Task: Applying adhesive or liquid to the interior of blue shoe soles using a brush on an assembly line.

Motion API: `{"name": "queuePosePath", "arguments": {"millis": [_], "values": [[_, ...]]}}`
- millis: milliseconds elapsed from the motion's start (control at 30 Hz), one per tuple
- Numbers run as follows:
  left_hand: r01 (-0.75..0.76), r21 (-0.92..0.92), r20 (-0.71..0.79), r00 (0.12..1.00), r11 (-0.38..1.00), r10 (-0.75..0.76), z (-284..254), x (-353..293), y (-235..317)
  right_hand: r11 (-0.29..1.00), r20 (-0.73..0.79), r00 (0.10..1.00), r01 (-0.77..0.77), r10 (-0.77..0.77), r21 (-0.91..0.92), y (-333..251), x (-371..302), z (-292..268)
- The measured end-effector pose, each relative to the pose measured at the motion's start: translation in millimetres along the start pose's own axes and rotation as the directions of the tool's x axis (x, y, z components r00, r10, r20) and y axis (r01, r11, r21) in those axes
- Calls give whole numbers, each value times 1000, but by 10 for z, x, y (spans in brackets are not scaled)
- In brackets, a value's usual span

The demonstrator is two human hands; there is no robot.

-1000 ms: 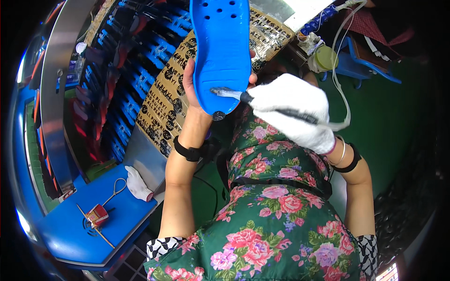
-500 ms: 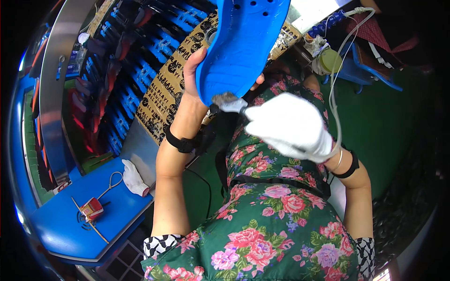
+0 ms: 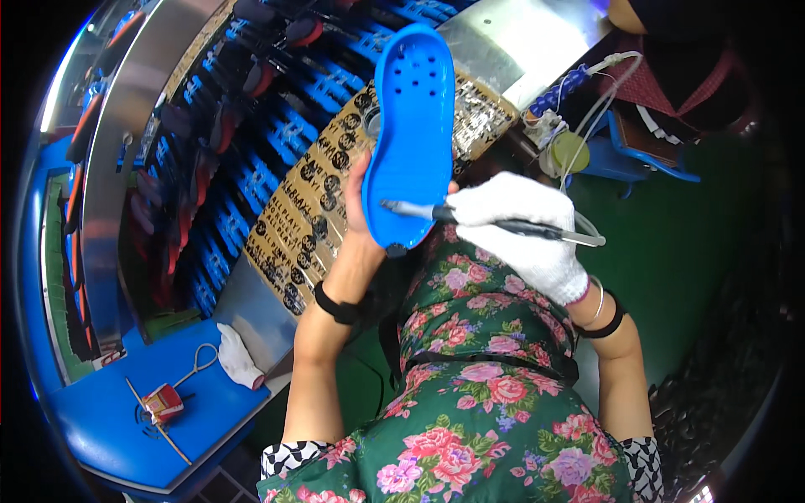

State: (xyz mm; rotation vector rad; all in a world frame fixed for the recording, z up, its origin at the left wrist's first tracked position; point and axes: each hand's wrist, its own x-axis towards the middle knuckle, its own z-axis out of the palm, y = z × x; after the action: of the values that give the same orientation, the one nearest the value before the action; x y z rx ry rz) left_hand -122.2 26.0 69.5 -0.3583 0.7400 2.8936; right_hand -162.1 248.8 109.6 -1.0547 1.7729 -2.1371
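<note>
Brush across blue sole's rim; room toward holes.

There was one blue sole, one brush.
There were also two white gloves, two black wristbands and one bangle.

blue sole | holes at far end | brush over near end

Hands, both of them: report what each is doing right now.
Left hand: closed, holding the blue shoe sole.
Right hand: closed, holding the black-handled brush.
</note>
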Motion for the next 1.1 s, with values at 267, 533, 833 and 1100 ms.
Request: {"name": "queuePosePath", "arguments": {"millis": [267,533,833,1100], "values": [[263,-195,288,936,945,-201,-174,-3,-255,640,69,842,457,-535,-618,115,711,-546],[156,-184,337,938,971,-86,-303,78,-14,900,266,899,399,-347,-174,47,-44,96],[38,-92,340,941,995,-5,-143,28,116,993,252,966,-77,52,88,9,-83,-16],[-149,36,320,938,988,130,255,-48,399,708,-79,968,-118,239,696,-126,28,-313]]}}
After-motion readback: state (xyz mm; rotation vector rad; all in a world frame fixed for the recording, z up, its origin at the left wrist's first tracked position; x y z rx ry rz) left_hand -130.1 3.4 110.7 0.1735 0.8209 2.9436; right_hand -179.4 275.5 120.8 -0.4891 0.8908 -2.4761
